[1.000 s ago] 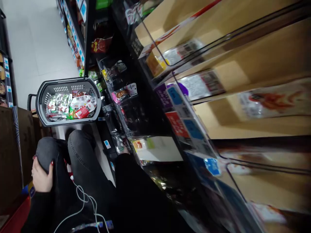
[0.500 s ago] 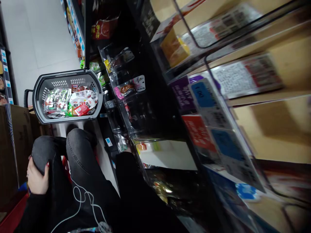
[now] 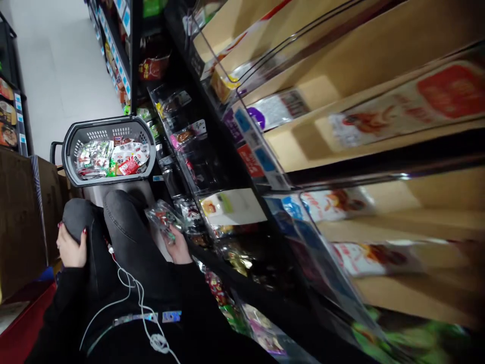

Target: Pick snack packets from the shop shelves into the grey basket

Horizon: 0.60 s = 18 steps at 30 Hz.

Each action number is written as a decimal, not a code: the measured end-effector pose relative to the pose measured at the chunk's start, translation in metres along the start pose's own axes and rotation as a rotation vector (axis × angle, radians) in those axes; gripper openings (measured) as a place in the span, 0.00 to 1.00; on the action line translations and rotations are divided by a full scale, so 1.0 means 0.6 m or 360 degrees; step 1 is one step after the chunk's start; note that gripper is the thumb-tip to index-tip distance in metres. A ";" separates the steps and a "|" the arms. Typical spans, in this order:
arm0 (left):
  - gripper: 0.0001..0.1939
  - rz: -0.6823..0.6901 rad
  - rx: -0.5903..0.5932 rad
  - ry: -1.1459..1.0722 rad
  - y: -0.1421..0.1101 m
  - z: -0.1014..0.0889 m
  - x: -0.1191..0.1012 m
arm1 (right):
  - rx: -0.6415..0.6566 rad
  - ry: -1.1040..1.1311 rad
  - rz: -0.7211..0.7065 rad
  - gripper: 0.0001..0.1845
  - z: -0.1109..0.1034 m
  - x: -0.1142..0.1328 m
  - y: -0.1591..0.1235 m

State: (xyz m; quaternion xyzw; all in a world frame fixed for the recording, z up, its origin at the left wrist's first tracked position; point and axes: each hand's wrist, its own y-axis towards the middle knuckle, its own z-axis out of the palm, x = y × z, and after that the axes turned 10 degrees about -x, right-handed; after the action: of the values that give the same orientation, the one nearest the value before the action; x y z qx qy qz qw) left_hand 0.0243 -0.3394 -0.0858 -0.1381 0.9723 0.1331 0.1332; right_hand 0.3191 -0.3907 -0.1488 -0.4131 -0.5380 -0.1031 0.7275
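over the lap (image 3: 102, 278): a loose, looped white cable (image 3: 158, 343).
left knee (image 3: 81, 215): the left hand (image 3: 71, 247) rests on it, fingers loosely spread, holding nothing else.
right hand (image 3: 177, 244): fingers closed on the clear packet's near end.
clear packet (image 3: 162, 215): beside the right knee (image 3: 119, 207), glossy, crinkled, with red and green patches; print too blurred to read.
grey basket (image 3: 109, 181): beyond the knees, holding bright packets (image 3: 94, 154).

White packet (image 3: 132, 150) in basket (image 3: 70, 154): looks like 魔芋, rest too small. Blue price tags (image 3: 243, 122), red shelf label (image 3: 250, 160), clear packet (image 3: 163, 216): print blurred, unreadable.
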 end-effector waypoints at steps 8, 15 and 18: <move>0.41 -0.0580 0.1064 -0.1948 -0.003 -0.082 -0.102 | 0.0286 0.0266 0.0495 0.18 0.060 0.132 -0.166; 0.34 -0.0725 0.1235 -0.2410 -0.004 -0.185 -0.171 | 0.0875 -0.0187 -0.0116 0.17 0.055 0.212 -0.204; 0.27 -0.0632 0.1093 -0.2398 -0.012 -0.211 -0.171 | 0.0954 -0.0322 -0.0215 0.16 0.043 0.216 -0.198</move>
State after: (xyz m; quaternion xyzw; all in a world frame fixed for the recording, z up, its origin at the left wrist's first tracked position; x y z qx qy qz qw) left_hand 0.0936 -0.3592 0.0606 -0.1326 0.5681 -0.1388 0.8003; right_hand 0.2824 -0.4098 0.0240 -0.1520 -0.6403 0.0534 0.7511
